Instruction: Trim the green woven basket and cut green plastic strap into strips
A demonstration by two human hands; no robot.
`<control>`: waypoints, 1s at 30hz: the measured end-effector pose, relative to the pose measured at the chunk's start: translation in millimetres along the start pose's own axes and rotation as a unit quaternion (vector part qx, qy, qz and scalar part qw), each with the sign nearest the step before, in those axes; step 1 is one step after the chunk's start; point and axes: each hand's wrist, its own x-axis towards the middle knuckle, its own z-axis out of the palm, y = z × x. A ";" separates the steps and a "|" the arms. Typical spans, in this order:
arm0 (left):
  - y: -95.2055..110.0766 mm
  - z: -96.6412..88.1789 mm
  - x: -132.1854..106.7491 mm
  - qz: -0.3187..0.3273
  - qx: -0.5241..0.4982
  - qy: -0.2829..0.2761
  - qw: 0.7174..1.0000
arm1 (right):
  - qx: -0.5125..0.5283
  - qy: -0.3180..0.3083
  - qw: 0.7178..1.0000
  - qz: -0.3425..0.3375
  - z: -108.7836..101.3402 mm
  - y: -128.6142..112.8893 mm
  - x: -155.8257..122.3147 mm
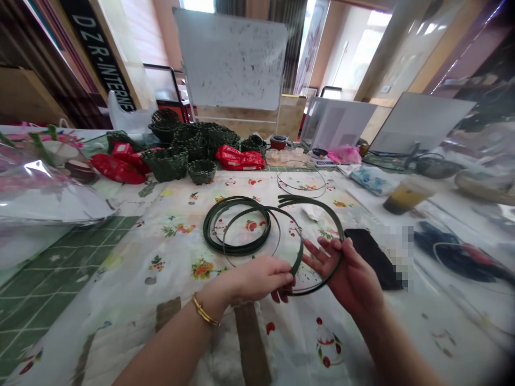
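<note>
Near the middle of the patterned cloth, my left hand point(269, 277) is closed on dark green flat strips point(333, 212) that curve in an open loop. My right hand point(351, 271) pinches the same looped strips between thumb and fingers on their right side, with its other fingers partly spread. Just beyond my left hand lies a round coil of dark green strip point(209, 238). A thinner ring crosses that coil, and I cannot tell whether it joins the held strips. A dark phone-like object point(372, 257) rests behind my right hand.
Several dark green woven baskets point(164, 163) stand at the back left, beside red packets point(241, 158). A thin wire ring point(279, 185) lies farther back. At right are a cup with yellowish liquid point(406, 195) and a blue-white packet point(372, 179). Clear plastic wrapping point(44, 198) sits far left.
</note>
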 end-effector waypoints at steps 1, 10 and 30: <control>0.8 0.3 -0.2 -0.001 0.012 -0.014 1.000 | -0.001 0.008 1.000 0.006 0.5 1.7 -0.3; -2.4 8.3 0.7 0.028 0.069 -0.077 0.994 | -0.027 -0.028 0.998 0.040 3.5 14.1 -2.5; 55.3 -30.9 -46.3 0.263 -0.668 0.360 0.595 | -0.625 -0.340 0.699 -0.074 8.1 28.4 -25.2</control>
